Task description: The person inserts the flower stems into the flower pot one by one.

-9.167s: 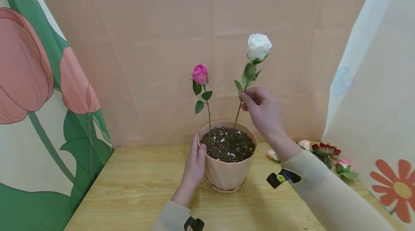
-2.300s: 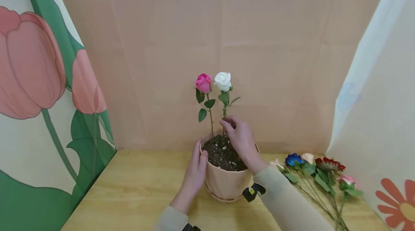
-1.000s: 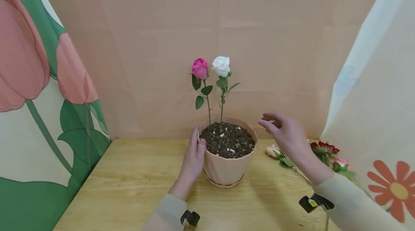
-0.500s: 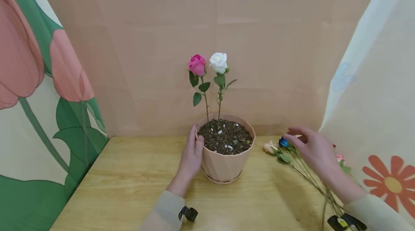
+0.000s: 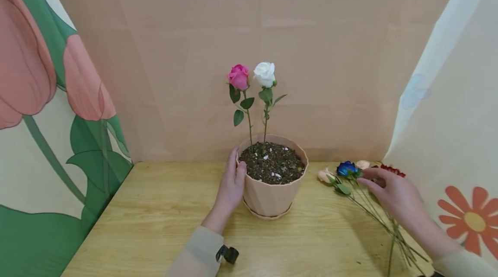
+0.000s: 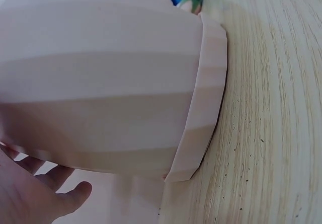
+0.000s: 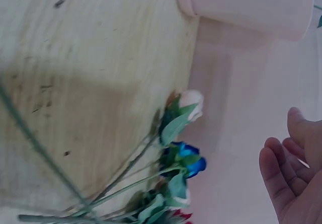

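My left hand (image 5: 230,182) rests on the left side of a pale pink flower pot (image 5: 272,199), fingers along its wall and thumb near the rim. Dark soil with white bits fills the pot. Upright in it stand a pink rose (image 5: 238,77) and a white rose (image 5: 264,74). My right hand (image 5: 397,195) is over the loose flowers at right, thumb and forefinger near a blue rose (image 5: 346,168). The right wrist view shows this hand (image 7: 297,173) apart from the blue rose (image 7: 191,161), its fingers bent loosely with nothing between them.
Near the blue rose lie a peach rose (image 5: 325,176), another pale bloom (image 5: 363,164) and a dark red flower (image 5: 393,170), their stems crossing toward the front right. A saucer (image 5: 268,215) sits under the pot on the wooden table (image 5: 163,221). A plain backdrop (image 5: 186,74) stands behind.
The white rose, earlier held by my right hand, now stands in the soil beside the pink one. My right hand has let go and moved right to the loose flowers. My left hand stays on the pot.
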The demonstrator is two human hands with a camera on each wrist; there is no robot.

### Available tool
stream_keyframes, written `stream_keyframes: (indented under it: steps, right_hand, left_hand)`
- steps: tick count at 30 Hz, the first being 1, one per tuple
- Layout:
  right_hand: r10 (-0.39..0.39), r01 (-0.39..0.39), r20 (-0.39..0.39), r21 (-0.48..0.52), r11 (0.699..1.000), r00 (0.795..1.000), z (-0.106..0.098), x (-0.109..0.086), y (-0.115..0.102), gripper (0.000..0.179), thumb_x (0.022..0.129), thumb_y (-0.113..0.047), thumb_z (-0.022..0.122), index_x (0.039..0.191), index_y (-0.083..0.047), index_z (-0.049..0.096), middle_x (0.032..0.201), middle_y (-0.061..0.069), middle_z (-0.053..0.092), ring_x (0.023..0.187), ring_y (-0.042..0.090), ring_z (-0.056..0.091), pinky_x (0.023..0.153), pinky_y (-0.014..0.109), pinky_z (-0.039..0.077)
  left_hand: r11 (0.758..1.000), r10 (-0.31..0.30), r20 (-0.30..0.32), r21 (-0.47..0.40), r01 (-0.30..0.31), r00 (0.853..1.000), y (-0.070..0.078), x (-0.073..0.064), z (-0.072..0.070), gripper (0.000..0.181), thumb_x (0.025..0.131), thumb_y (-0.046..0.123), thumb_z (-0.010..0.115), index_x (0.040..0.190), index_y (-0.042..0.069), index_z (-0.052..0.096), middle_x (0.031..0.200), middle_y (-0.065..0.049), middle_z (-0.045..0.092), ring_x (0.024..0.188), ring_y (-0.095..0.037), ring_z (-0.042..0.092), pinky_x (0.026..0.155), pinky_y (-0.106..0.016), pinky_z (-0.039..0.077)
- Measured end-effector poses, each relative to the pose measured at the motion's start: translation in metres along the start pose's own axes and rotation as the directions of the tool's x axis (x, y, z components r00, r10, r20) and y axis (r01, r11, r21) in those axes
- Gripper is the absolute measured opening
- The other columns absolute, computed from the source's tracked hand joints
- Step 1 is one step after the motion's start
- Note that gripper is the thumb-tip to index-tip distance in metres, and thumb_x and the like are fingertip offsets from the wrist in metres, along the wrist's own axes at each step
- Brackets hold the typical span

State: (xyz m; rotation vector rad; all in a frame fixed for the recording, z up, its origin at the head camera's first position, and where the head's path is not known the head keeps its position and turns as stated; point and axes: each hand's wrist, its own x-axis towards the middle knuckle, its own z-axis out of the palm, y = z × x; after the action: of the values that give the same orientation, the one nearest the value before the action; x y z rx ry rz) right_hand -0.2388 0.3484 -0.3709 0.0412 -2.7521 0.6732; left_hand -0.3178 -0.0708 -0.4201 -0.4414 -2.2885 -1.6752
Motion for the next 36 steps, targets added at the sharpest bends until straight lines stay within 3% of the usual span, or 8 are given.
stream_keyframes:
  steps: [10, 14, 21, 30, 36]
  right_hand:
    - [0.037, -0.031, 0.108, -0.058, 0.998, 0.993, 0.011, -0.011, 0.037, 0.053, 0.109, -0.047, 0.071, 0.130, 0.001, 0.076, 0.106, 0.019, 0.080, 0.084, 0.031, 0.075, 0.067, 0.051, 0.060]
    - [0.064, -0.053, 0.168, -0.067, 0.996, 0.984, 0.016, -0.012, 0.050, 0.061, 0.108, -0.054, 0.068, 0.133, 0.002, 0.074, 0.111, 0.022, 0.079, 0.086, 0.034, 0.076, 0.065, 0.048, 0.060]
    - [0.089, -0.074, 0.204, -0.081, 0.994, 0.975, 0.026, -0.013, 0.069, 0.065, 0.107, -0.056, 0.070, 0.131, 0.004, 0.075, 0.110, 0.020, 0.080, 0.088, 0.033, 0.076, 0.067, 0.049, 0.060]
    - [0.065, -0.045, 0.192, -0.104, 0.994, 0.979, 0.038, -0.016, 0.084, 0.046, 0.104, -0.037, 0.080, 0.124, 0.004, 0.078, 0.095, 0.010, 0.080, 0.070, 0.018, 0.068, 0.057, 0.039, 0.052]
    - [0.103, -0.074, 0.259, -0.117, 0.990, 0.960, 0.040, -0.015, 0.092, 0.058, 0.103, -0.048, 0.078, 0.128, 0.003, 0.077, 0.102, 0.014, 0.080, 0.079, 0.027, 0.073, 0.062, 0.045, 0.057]
  left_hand:
    - [1.000, 0.000, 0.008, -0.005, 0.000, 1.000, 0.000, -0.001, -0.001, 0.061, 0.120, 0.037, 0.038, 0.177, 0.021, 0.022, 0.179, -0.015, 0.028, 0.158, -0.042, 0.037, 0.126, -0.063, 0.033]
    - [1.000, 0.012, -0.001, -0.005, -0.012, 1.000, 0.000, -0.002, -0.002, 0.061, 0.120, 0.035, 0.039, 0.177, 0.019, 0.023, 0.179, -0.017, 0.029, 0.158, -0.043, 0.036, 0.126, -0.064, 0.032]
    - [1.000, 0.002, 0.014, -0.012, -0.002, 1.000, 0.001, -0.001, -0.002, 0.061, 0.121, 0.037, 0.038, 0.178, 0.021, 0.022, 0.179, -0.015, 0.029, 0.158, -0.042, 0.037, 0.125, -0.065, 0.033]
    - [1.000, -0.020, 0.029, -0.018, 0.021, 0.999, 0.002, -0.001, -0.001, 0.061, 0.121, 0.040, 0.037, 0.178, 0.025, 0.020, 0.180, -0.012, 0.027, 0.158, -0.040, 0.038, 0.126, -0.064, 0.033]
    - [1.000, -0.020, 0.027, -0.016, 0.021, 0.999, 0.003, -0.001, -0.001, 0.061, 0.121, 0.041, 0.037, 0.178, 0.024, 0.020, 0.180, -0.013, 0.028, 0.157, -0.041, 0.039, 0.126, -0.064, 0.033]
